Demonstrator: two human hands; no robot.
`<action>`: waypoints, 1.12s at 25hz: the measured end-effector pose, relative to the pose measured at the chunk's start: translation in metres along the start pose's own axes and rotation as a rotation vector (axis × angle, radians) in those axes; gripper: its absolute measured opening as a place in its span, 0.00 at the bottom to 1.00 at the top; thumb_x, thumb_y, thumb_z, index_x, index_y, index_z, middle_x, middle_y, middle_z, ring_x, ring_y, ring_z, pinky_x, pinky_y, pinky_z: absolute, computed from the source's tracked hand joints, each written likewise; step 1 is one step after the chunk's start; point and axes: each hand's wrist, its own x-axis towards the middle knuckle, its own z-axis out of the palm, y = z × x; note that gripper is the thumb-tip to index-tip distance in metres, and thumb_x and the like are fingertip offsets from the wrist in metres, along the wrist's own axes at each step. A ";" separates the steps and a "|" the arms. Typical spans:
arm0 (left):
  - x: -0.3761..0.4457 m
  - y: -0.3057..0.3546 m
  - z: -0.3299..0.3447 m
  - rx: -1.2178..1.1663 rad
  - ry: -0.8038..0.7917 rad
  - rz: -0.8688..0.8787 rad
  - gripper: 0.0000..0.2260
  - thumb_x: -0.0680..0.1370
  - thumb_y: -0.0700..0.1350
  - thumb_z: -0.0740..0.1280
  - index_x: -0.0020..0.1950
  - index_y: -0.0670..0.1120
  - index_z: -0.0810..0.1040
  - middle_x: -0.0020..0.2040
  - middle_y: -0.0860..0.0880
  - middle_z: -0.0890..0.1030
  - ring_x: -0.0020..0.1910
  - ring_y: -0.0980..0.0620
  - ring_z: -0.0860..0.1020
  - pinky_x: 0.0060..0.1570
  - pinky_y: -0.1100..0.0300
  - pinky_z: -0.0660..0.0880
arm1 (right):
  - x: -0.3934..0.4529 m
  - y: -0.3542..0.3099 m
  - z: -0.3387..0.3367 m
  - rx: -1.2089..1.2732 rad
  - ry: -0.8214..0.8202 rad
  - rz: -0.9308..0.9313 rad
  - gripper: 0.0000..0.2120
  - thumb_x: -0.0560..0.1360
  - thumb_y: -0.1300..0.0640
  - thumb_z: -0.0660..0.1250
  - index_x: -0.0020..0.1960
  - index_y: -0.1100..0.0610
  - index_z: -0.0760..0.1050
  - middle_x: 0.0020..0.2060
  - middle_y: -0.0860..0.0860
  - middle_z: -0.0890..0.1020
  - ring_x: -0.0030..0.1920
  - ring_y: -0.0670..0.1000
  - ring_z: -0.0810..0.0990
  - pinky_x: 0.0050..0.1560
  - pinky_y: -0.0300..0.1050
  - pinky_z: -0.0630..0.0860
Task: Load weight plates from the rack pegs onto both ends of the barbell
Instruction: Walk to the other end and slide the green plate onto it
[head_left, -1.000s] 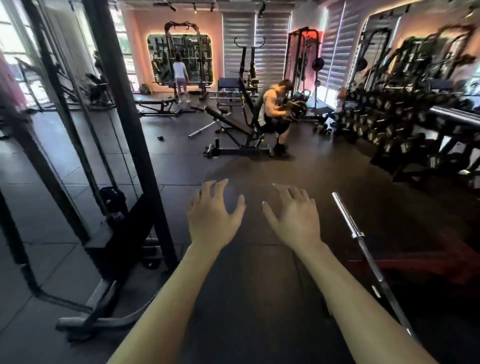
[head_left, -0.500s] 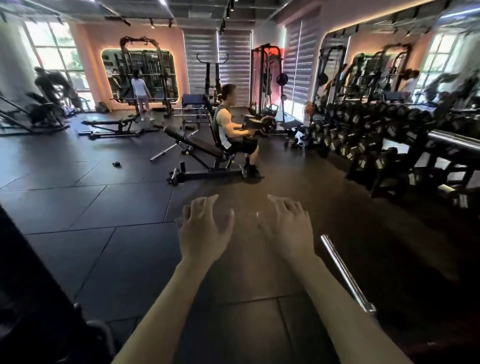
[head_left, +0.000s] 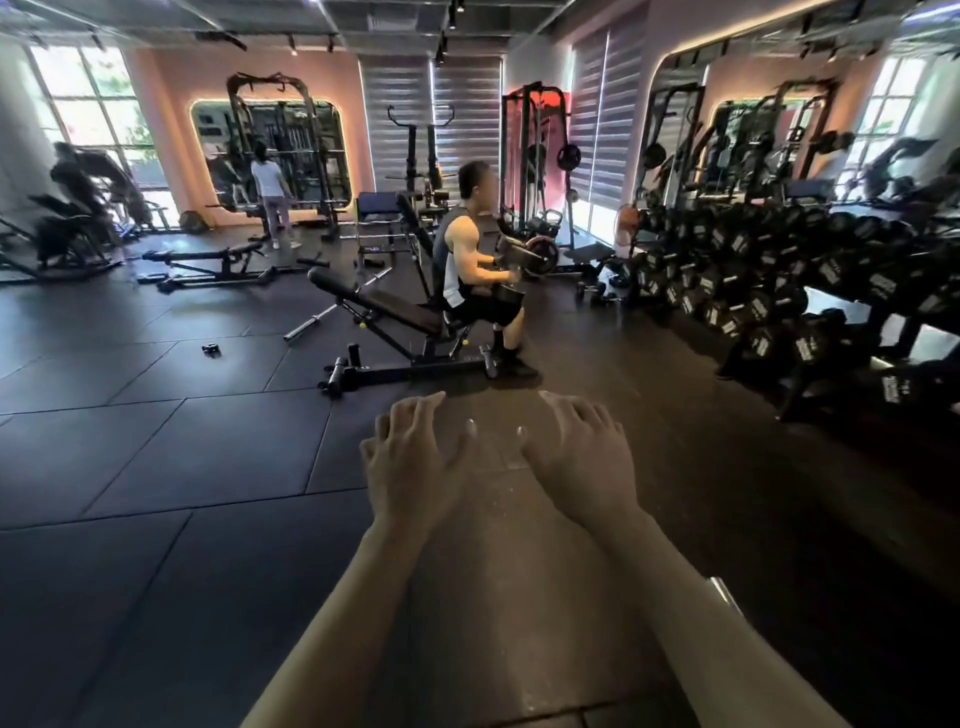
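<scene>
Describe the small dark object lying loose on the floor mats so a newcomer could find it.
Start at the incline bench where a person sits, mid-room. Look left across the floor mats: the small dark object lies alone there, apart from all equipment.

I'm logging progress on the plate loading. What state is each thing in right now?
Left hand: open, fingers spread, holding nothing.
Right hand: open, holding nothing.
Barbell: only a bare bit of its metal end shows at the right forearm, no plate on it.
Adjustable bench: back pad inclined, a person seated at its end.
</scene>
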 end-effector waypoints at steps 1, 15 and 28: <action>0.026 -0.001 0.024 -0.022 -0.027 0.012 0.27 0.76 0.65 0.56 0.69 0.52 0.73 0.66 0.49 0.74 0.63 0.47 0.71 0.58 0.46 0.69 | 0.023 0.012 0.016 -0.023 0.003 0.017 0.27 0.75 0.40 0.61 0.69 0.53 0.71 0.64 0.51 0.77 0.65 0.54 0.72 0.61 0.53 0.69; 0.321 0.164 0.383 -0.261 -0.225 0.363 0.28 0.75 0.66 0.55 0.69 0.54 0.73 0.65 0.51 0.75 0.65 0.47 0.71 0.60 0.46 0.68 | 0.295 0.311 0.102 -0.268 0.183 0.377 0.26 0.77 0.40 0.60 0.70 0.52 0.71 0.62 0.49 0.77 0.62 0.50 0.74 0.59 0.49 0.71; 0.527 0.354 0.663 -0.401 -0.349 0.512 0.28 0.75 0.66 0.56 0.69 0.53 0.73 0.64 0.49 0.76 0.63 0.45 0.72 0.58 0.44 0.69 | 0.496 0.599 0.125 -0.411 0.234 0.593 0.25 0.78 0.39 0.60 0.71 0.49 0.68 0.63 0.47 0.76 0.62 0.49 0.73 0.61 0.49 0.71</action>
